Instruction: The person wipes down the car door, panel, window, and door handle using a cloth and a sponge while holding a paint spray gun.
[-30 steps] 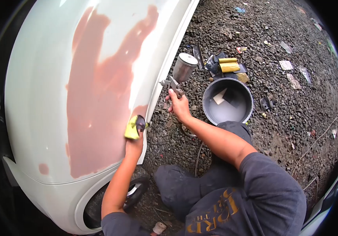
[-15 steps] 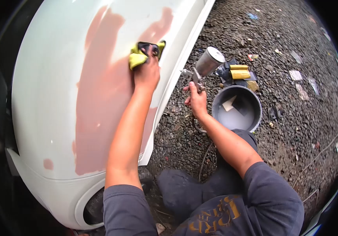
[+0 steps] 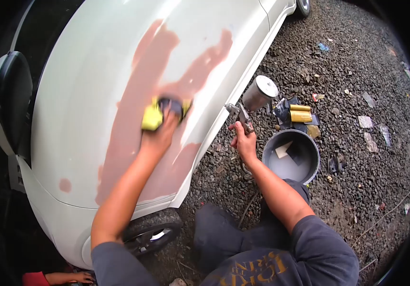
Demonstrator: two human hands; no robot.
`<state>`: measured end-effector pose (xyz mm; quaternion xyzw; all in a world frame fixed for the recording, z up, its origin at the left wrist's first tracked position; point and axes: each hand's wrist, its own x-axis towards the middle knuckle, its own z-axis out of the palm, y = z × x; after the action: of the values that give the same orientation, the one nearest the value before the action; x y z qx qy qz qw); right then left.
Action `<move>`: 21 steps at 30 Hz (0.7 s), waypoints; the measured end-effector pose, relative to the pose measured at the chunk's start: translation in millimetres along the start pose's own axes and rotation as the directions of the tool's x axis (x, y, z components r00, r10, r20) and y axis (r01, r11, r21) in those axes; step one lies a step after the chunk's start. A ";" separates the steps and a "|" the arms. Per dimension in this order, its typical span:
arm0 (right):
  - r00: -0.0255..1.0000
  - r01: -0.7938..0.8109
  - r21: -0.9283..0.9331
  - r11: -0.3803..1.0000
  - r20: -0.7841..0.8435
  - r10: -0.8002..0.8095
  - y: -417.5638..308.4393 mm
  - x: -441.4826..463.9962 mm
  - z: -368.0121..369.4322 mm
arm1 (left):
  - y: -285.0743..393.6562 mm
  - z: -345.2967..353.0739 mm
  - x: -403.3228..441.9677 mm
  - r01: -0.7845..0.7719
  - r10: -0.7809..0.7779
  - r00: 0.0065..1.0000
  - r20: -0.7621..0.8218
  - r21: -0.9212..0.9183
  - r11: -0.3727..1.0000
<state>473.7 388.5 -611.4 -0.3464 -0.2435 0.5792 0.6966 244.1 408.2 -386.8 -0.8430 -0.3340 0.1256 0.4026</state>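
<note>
My left hand (image 3: 162,133) presses a yellow-and-black cloth (image 3: 153,117) on the side of a white car (image 3: 76,109). Motion blurs both the hand and the cloth. Beneath them, a large pinkish-brown patch (image 3: 128,138) with a matte look spreads over the panel. A metal spray gun (image 3: 242,117) is held in my right hand (image 3: 246,144), off the car's lower edge. On top of the gun sits a silver paint cup (image 3: 259,95) with a pale lid.
A grey basin (image 3: 268,159) on the gravel (image 3: 348,143) holds cloudy liquid and sanding pads. Yellow rolls (image 3: 300,116) and dark sheets lie behind it. A hose (image 3: 249,209) runs beside my leg. Another person's hand (image 3: 82,277) shows at bottom left, below the car's side mirror (image 3: 11,102).
My left hand has wiped down and leftward across the patch with the cloth. The view has shifted, bringing the mirror, a wheel and another person's arm into sight. The spray gun stays in my right hand.
</note>
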 end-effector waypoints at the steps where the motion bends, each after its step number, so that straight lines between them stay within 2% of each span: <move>1: 0.999 0.036 -0.003 0.999 -0.018 -0.036 -1.5 0.2 2.2 | -18.5 -11.6 52.5 -0.028 0.037 0.973 -0.228 0.043 0.999; 3: 0.997 0.066 -0.008 0.998 -0.044 -0.067 7.3 3.3 0.6 | -55.1 -24.0 141.8 0.040 -0.016 0.943 -0.333 0.064 0.997; 4: 0.996 0.070 0.003 0.998 -0.048 -0.070 9.0 2.8 1.1 | -69.2 -37.2 176.2 0.134 -0.119 0.946 -0.301 0.031 0.990; 5: 0.996 0.064 -0.023 0.998 -0.053 -0.065 9.4 2.2 0.5 | -77.7 -56.7 195.0 0.219 -0.168 0.932 -0.322 0.128 0.967; 6: 0.997 0.042 -0.070 0.997 -0.056 -0.046 10.8 2.1 -1.1 | -88.2 -64.9 200.3 0.263 -0.205 0.919 -0.337 0.136 0.955; 7: 0.998 0.040 -0.092 0.995 -0.041 -0.044 13.3 2.4 -3.7 | -92.9 -68.3 188.2 0.243 -0.201 0.920 -0.337 0.085 0.966; 10: 0.998 0.053 -0.070 0.996 -0.018 -0.054 11.0 1.3 -4.2 | -91.3 -82.4 101.6 0.238 -0.243 0.923 -0.300 -0.052 0.970; 12: 0.997 0.070 -0.055 0.996 -0.006 -0.071 6.9 2.0 -0.2 | -74.9 -93.3 15.1 0.352 -0.360 0.906 -0.223 -0.079 0.933; 13: 0.997 0.076 -0.067 0.995 0.001 -0.076 5.8 0.2 -0.8 | -67.0 -96.8 -31.7 0.401 -0.396 0.904 -0.161 -0.006 0.916; 14: 0.996 0.085 -0.079 0.993 0.006 -0.085 4.9 -0.6 -2.0 | -54.9 -110.4 -73.5 0.462 -0.464 0.881 -0.090 -0.047 0.886; 15: 0.998 0.059 -0.123 0.991 0.018 -0.057 4.5 -1.7 -3.6 | -48.1 -107.7 -122.3 0.490 -0.487 0.872 -0.048 0.102 0.866; 17: 0.997 0.075 -0.105 0.992 0.016 -0.074 5.0 -2.9 -3.0 | -26.5 -100.3 -207.3 0.617 -0.628 0.778 0.007 0.172 0.768; 20: 0.998 0.064 -0.112 0.992 0.028 -0.061 8.9 -2.5 -2.3 | -17.6 -108.2 -237.2 0.716 -0.720 0.693 -0.036 0.156 0.681; 21: 0.997 0.067 -0.105 0.992 0.030 -0.064 9.0 -2.4 -0.1 | -25.1 -104.4 -225.8 0.705 -0.697 0.709 -0.107 0.136 0.696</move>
<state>467.6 386.9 -618.2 -0.3669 -0.2944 0.5469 0.6926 114.4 207.5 -313.3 -0.6183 -0.6085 -0.0295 0.4966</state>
